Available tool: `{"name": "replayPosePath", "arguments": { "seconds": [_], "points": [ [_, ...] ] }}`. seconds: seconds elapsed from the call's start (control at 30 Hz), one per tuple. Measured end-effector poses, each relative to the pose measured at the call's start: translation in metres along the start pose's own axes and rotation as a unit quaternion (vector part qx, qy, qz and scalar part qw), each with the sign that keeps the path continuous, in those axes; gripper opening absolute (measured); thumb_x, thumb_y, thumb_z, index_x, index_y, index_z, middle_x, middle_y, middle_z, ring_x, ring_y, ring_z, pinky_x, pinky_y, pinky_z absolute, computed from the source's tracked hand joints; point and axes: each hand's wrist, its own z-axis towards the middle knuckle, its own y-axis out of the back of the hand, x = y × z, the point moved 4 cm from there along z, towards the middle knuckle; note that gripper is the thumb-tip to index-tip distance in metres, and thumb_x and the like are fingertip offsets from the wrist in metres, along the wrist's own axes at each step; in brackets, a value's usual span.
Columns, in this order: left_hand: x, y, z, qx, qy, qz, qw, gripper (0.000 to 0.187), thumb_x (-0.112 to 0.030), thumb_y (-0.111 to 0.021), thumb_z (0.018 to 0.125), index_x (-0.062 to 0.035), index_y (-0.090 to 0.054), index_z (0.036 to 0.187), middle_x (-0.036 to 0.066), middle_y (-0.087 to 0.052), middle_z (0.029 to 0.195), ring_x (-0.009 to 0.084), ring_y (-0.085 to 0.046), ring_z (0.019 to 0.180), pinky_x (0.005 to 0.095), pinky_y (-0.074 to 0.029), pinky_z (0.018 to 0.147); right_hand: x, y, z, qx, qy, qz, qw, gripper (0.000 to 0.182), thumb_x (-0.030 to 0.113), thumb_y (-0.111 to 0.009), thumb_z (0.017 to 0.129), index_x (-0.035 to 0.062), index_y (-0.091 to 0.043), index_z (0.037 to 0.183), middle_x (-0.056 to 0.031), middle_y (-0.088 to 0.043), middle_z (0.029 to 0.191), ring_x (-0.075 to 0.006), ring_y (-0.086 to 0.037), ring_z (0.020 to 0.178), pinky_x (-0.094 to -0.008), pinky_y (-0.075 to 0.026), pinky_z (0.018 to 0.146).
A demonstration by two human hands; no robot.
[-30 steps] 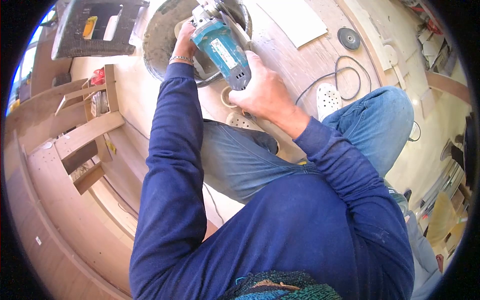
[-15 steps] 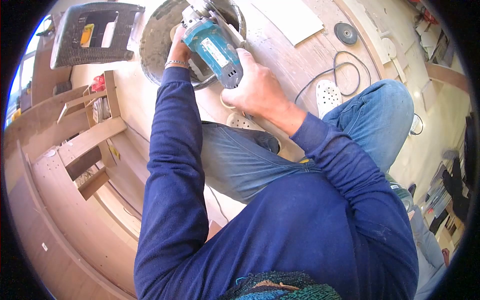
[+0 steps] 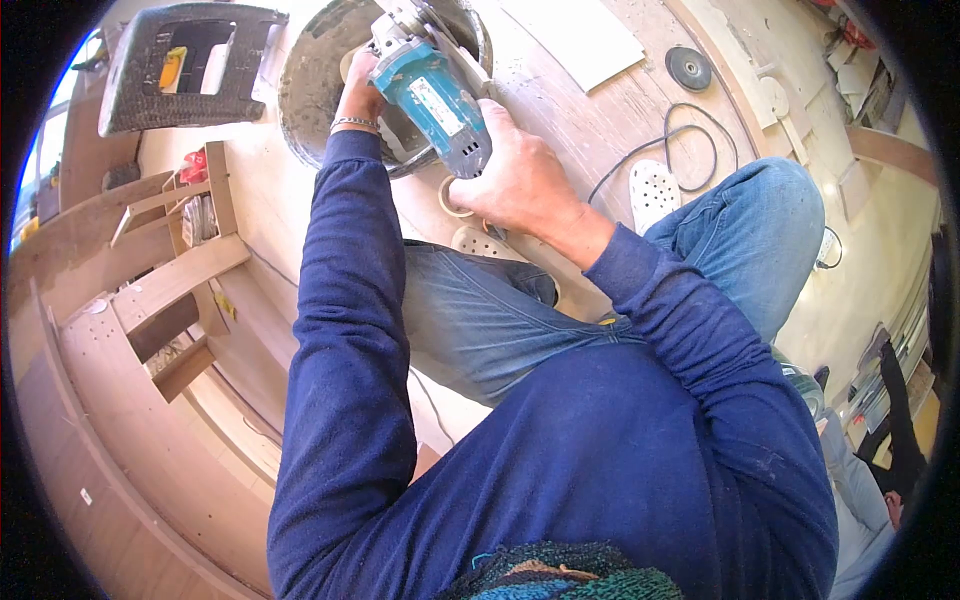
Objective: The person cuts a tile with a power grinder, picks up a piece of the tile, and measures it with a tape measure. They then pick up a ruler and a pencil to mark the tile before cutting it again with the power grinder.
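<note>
A teal angle grinder point(image 3: 432, 100) is tilted over the right side of a round mortar-caked bucket point(image 3: 300, 95). My right hand point(image 3: 525, 175) is wrapped round the rear of its body. My left hand point(image 3: 362, 95) is beside the grinder's metal head, over the bucket; its fingers are mostly hidden, and I cannot make out what they grip. A pale flat piece point(image 3: 462, 62) lies along the grinder's right side near the head. A tan ring point(image 3: 455, 198) shows just below my right hand.
A dark plastic stool point(image 3: 180, 115) stands at upper left, above a wooden frame point(image 3: 180, 285). A white board point(image 3: 580, 45), a black disc point(image 3: 689, 68) and a looped cable point(image 3: 668, 130) lie on the floor. Another person's dark-clad leg point(image 3: 893, 400) shows at far right.
The grinder and my hands have shifted very slightly, still over the bucket. At the far right, the other person's dark-clad leg has changed position.
</note>
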Motion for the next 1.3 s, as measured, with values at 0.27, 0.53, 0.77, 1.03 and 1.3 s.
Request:
{"name": "replayPosePath", "arguments": {
  "seconds": [0.27,0.53,0.77,1.03,1.3],
  "points": [
    [0.0018,0.0038,0.0023,0.054,-0.019,0.011,0.998,0.029,-0.004,-0.07,0.088,0.0001,-0.066,0.116,0.007,-0.072,0.097,0.0153,-0.067,0.077,0.0311,-0.056,0.068,-0.0078,-0.0063,-0.0019,-0.015,-0.007,-0.005,1.0,0.091,0.032,-0.07,0.065,-0.0088,-0.039,0.141,-0.0327,-0.067,0.1,-0.046,-0.067,0.097,-0.0467,-0.054,0.088],
    [0.001,0.0034,0.0002,0.06,-0.04,0.021,0.997,0.026,-0.003,-0.069,0.089,0.0001,-0.066,0.114,0.005,-0.071,0.097,0.0136,-0.066,0.077,0.0308,-0.055,0.068,-0.0072,-0.0051,-0.0041,-0.011,-0.009,-0.014,1.0,0.09,0.032,-0.07,0.066,-0.0092,-0.039,0.14,-0.0331,-0.067,0.098,-0.0466,-0.067,0.095,-0.0473,-0.054,0.087],
    [-0.0005,0.0022,-0.0002,0.06,-0.037,0.024,0.997,0.026,-0.004,-0.068,0.09,-0.0001,-0.066,0.116,0.005,-0.071,0.098,0.0132,-0.066,0.079,0.0303,-0.055,0.069,-0.0088,-0.0049,-0.0057,-0.018,-0.003,-0.014,1.0,0.089,0.031,-0.07,0.066,-0.0082,-0.039,0.14,-0.0322,-0.067,0.099,-0.0459,-0.068,0.095,-0.0474,-0.054,0.087],
    [-0.0032,-0.001,-0.0043,0.056,-0.014,-0.013,0.998,0.029,-0.005,-0.069,0.09,-0.0001,-0.065,0.118,0.004,-0.071,0.1,0.0138,-0.067,0.081,0.0299,-0.056,0.071,-0.0076,-0.0041,-0.0046,-0.01,-0.011,-0.013,1.0,0.09,0.032,-0.07,0.066,-0.008,-0.038,0.14,-0.0318,-0.067,0.098,-0.0458,-0.067,0.094,-0.0471,-0.054,0.086],
    [0.0008,0.0031,-0.0006,0.068,-0.046,0.013,0.997,0.027,-0.007,-0.069,0.09,-0.0003,-0.066,0.116,0.005,-0.071,0.1,0.014,-0.066,0.08,0.0306,-0.055,0.07,-0.0073,-0.0041,-0.0049,-0.019,-0.01,-0.011,1.0,0.089,0.032,-0.069,0.066,-0.0085,-0.04,0.139,-0.0324,-0.067,0.099,-0.0461,-0.067,0.095,-0.0475,-0.054,0.086]
  ]
}}
